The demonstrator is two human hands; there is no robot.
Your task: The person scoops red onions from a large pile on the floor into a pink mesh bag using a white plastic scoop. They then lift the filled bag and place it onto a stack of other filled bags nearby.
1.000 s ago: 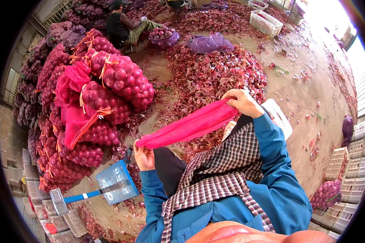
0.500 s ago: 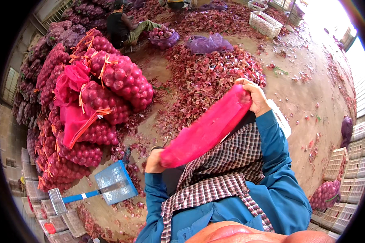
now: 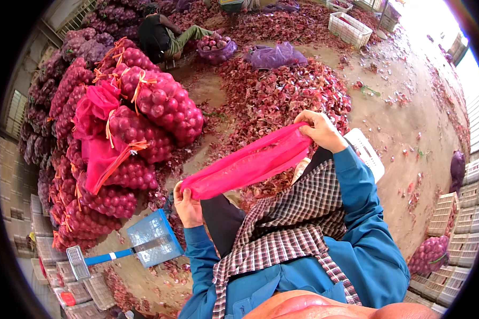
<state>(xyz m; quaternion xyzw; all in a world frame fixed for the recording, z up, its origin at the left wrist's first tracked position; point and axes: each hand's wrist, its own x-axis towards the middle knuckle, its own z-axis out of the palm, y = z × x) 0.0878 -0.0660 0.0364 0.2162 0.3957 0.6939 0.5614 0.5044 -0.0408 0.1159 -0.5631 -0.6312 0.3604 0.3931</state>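
A pink mesh bag is stretched slantwise between my two hands, above my lap. My left hand pinches its lower left end, thumb on top. My right hand grips the upper right end, fingers bent over the edge. The bag looks flat, with nothing bulky inside. Beneath my right forearm, a white plastic crate shows in part. In front of the bag lies a heap of red onion skins. Full red mesh sacks of onions are piled to the left.
A blue plastic stool stands at lower left beside a metal-ended blue strap. Another person sits at the far left by a purple sack of onions. Stacked crates line the right side. A long white crate sits at the back.
My left hand has moved up and leftward, and my right hand slightly down and leftward. The bag between them is now narrower and lies farther from my lap.
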